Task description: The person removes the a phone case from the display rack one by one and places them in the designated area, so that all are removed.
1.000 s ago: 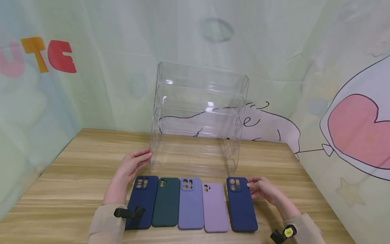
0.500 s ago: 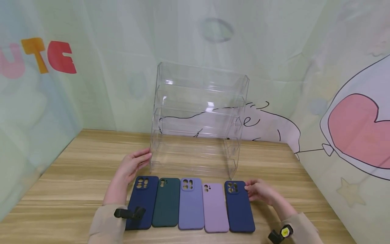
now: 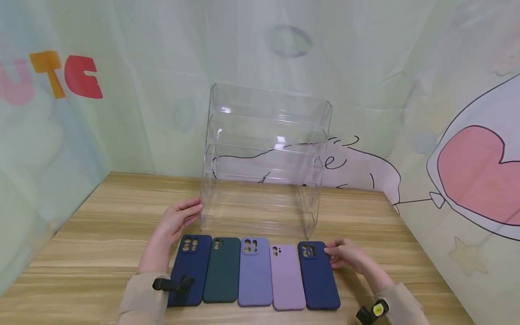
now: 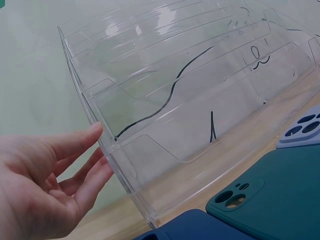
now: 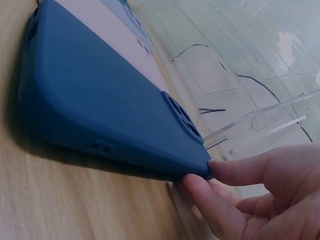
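Note:
Five phone cases lie in a row on the wooden table [image 3: 101, 216]: navy [image 3: 191, 266], dark green [image 3: 221, 271], periwinkle [image 3: 254, 273], lilac [image 3: 286, 280] and a second navy case [image 3: 318, 277]. Behind them stands a clear acrylic tiered rack [image 3: 264, 158]. My left hand [image 3: 191, 212] rests with straight fingers against the rack's left edge [image 4: 107, 150]. My right hand [image 3: 331, 253] touches the top right corner of the second navy case [image 5: 100, 100] with thumb and fingertip [image 5: 220, 167]. That case lies flat beside the lilac one [image 5: 115, 42].
Painted fabric walls close in the table at the back and on both sides. The rack [image 4: 190, 100] holds nothing on its shelves. Bare wood lies left of my left arm and right of my right arm. The dark green case [image 4: 280, 195] sits near the rack's foot.
My right hand has pushed the right-hand navy case leftward until it sits against the lilac case. My left hand has stayed at the rack's edge.

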`<action>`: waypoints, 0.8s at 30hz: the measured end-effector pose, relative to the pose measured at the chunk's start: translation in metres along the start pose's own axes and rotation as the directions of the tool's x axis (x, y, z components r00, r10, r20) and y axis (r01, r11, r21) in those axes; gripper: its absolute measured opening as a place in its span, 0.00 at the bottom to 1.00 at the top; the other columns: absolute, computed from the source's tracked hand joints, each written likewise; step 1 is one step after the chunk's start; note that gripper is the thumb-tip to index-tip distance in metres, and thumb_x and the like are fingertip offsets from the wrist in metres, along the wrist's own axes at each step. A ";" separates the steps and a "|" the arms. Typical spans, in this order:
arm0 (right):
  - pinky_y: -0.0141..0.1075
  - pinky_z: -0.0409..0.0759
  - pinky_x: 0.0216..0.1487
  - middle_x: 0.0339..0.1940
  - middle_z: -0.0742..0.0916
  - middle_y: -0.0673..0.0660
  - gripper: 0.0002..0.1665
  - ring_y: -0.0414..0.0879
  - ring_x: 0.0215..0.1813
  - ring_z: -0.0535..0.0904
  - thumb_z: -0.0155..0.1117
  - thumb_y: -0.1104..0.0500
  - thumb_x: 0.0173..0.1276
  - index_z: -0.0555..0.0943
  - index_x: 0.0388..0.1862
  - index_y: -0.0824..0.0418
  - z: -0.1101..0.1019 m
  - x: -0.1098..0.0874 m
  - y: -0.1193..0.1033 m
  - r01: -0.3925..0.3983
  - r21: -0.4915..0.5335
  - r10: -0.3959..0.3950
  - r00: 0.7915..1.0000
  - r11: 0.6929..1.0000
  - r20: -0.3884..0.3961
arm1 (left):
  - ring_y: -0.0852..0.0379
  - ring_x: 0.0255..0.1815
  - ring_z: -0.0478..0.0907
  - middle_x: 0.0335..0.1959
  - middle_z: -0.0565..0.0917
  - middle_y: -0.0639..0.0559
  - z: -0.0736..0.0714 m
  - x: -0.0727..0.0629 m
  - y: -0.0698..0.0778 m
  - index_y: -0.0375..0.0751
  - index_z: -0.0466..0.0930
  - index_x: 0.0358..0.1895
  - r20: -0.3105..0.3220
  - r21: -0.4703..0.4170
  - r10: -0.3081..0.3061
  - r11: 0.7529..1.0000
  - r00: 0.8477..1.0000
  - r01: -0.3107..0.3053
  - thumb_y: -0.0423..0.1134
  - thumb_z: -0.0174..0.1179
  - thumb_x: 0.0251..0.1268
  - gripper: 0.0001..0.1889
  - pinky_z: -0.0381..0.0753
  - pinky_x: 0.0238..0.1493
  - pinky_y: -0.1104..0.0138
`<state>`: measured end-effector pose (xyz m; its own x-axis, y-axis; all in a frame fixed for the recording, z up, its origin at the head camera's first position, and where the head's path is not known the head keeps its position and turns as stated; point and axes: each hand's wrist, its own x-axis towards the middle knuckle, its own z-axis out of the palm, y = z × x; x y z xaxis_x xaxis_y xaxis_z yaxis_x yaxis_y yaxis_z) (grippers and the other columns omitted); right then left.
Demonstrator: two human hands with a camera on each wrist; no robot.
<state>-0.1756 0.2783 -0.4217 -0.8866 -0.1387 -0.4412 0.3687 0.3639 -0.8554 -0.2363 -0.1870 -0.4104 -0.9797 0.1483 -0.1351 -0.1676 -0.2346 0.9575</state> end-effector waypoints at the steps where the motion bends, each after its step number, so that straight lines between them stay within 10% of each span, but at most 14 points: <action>1: 0.26 0.83 0.27 0.26 0.76 0.51 0.09 0.38 0.25 0.76 0.57 0.66 0.70 0.73 0.44 0.72 0.000 0.000 0.000 -0.001 0.005 0.001 1.000 1.000 0.005 | 0.73 0.43 0.81 0.41 0.83 0.69 0.000 0.000 0.000 0.23 0.54 0.72 0.000 -0.002 0.000 1.000 1.000 0.000 0.33 0.60 0.69 0.35 0.82 0.49 0.79; 8: 0.26 0.83 0.28 0.29 0.80 0.53 0.11 0.38 0.26 0.79 0.54 0.66 0.69 0.73 0.45 0.74 -0.005 -0.001 -0.001 0.036 0.014 -0.037 0.999 0.999 0.035 | 0.73 0.43 0.81 0.38 0.82 0.71 0.000 0.000 0.000 0.22 0.53 0.72 0.001 0.005 0.000 1.000 1.000 0.000 0.33 0.60 0.69 0.35 0.82 0.49 0.79; 24: 0.38 0.86 0.42 0.51 0.79 0.73 0.25 0.50 0.39 0.83 0.51 0.61 0.74 0.66 0.60 0.80 -0.013 -0.005 -0.057 0.151 -0.307 -0.228 0.945 0.940 -0.233 | 0.75 0.43 0.80 0.53 0.81 0.58 0.000 0.000 0.003 0.24 0.58 0.71 -0.036 0.131 0.015 0.991 0.999 -0.011 0.34 0.59 0.70 0.32 0.82 0.52 0.76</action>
<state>-0.1959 0.2707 -0.3676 -0.9874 0.0006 -0.1586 0.1267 0.6041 -0.7868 -0.2370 -0.1879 -0.4074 -0.9855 0.1096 -0.1295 -0.1413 -0.1079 0.9841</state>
